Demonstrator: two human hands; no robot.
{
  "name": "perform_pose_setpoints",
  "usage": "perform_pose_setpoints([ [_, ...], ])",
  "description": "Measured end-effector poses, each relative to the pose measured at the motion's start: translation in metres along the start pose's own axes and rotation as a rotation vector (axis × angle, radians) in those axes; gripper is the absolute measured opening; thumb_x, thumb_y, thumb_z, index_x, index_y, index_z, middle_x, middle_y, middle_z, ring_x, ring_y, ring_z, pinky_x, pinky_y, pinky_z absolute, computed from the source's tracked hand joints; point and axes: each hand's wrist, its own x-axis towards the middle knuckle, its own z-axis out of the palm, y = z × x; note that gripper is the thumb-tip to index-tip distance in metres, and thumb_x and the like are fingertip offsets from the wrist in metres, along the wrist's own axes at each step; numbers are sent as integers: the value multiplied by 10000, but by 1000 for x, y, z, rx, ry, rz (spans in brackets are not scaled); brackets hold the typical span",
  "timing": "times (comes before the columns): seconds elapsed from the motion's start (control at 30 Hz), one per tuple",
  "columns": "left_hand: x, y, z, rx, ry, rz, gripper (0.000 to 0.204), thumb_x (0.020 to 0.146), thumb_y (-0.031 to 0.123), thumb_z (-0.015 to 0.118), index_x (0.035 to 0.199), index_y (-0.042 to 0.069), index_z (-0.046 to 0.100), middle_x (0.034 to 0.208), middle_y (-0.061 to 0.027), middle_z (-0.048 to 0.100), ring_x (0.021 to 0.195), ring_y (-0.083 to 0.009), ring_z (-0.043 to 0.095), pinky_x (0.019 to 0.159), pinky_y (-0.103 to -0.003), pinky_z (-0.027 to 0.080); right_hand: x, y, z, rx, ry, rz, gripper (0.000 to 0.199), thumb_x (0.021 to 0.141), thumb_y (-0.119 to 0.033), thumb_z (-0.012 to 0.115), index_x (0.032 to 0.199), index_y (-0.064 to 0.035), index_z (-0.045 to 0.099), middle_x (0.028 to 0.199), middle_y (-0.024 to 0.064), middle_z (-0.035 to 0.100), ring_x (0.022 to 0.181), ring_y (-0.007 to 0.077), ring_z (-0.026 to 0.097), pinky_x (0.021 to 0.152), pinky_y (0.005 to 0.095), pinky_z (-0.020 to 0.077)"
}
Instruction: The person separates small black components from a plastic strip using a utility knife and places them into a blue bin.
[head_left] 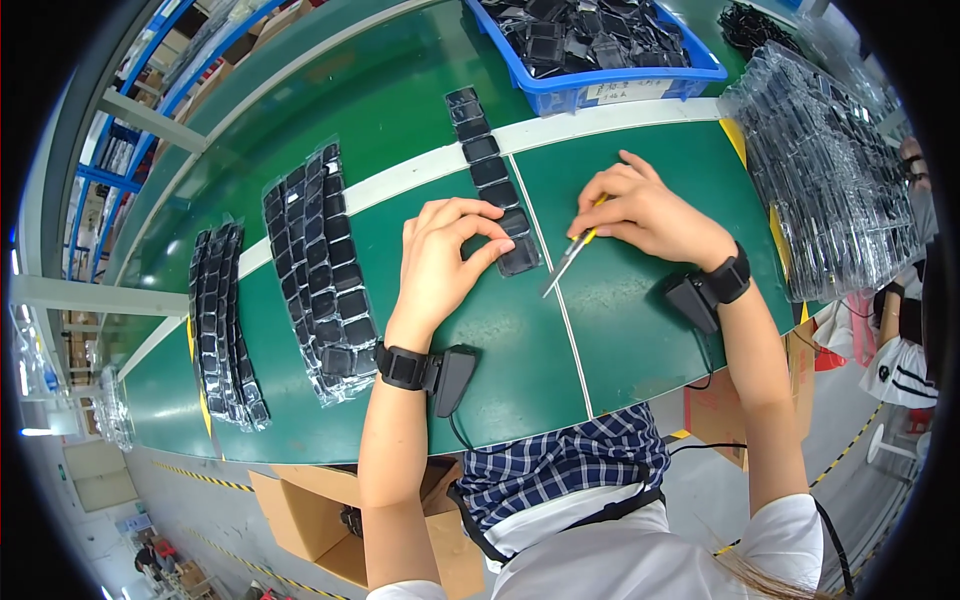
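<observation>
A single strip of black square pieces in clear film (491, 172) lies lengthwise on the green tabletop, reaching over the white band toward the far side. My left hand (446, 255) is at its near end, with thumb and index finger closed on the strip's left edge. To the right of the strip, my right hand (650, 212) grips a yellow-handled utility knife (570, 262). Its blade points down toward the near left, apart from the strip, by the pale seam in the table.
Left of the strip lie a wide stack of similar strips (318, 270) and another bundle (222, 325). A blue bin (620, 92) of loose black pieces stands at the far side. Clear plastic trays (825, 185) are piled at the right. Below the table is an open cardboard box (300, 510).
</observation>
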Motion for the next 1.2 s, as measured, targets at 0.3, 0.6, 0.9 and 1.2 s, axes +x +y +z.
perform_pose_setpoints([
  [0.3, -11, -27, -42, 10, 155, -50, 93, 799, 150, 842, 861, 126, 777, 1095, 25, 728, 1125, -241, 617, 978, -403, 437, 1, 4, 1, 61, 108, 25, 294, 898, -85, 745, 1173, -182, 781, 1059, 11, 623, 1071, 226, 579, 1141, 436, 361],
  [0.6, -18, -24, -46, 34, 60, -141, 155, 750, 203, 887, 870, 169, 796, 1192, 42, 691, 1209, -223, 562, 1010, -407, 371, 8, 1, 12, 5, 205, -19, 359, 863, -58, 761, 1211, -148, 772, 1038, 30, 588, 985, 236, 549, 998, 383, 427],
  [0.9, -9, 14, -24, 125, -50, 80, 395, 616, 247, 945, 1000, 238, 851, 1394, 18, 620, 1320, -277, 462, 1119, -437, 298, 16, -1, 21, 4, 173, -35, 329, 879, -83, 758, 1198, -161, 773, 1038, 22, 581, 1000, 229, 568, 1070, 396, 409],
  [1.2, -6, 3, -14, 10, 68, 107, 146, 751, 194, 854, 896, 180, 841, 1306, 55, 680, 1273, -247, 493, 1075, -406, 314, 10, -1, 19, 14, 61, -60, 297, 907, -100, 743, 1182, -209, 774, 1055, -9, 579, 1054, 193, 595, 1219, 539, 286],
])
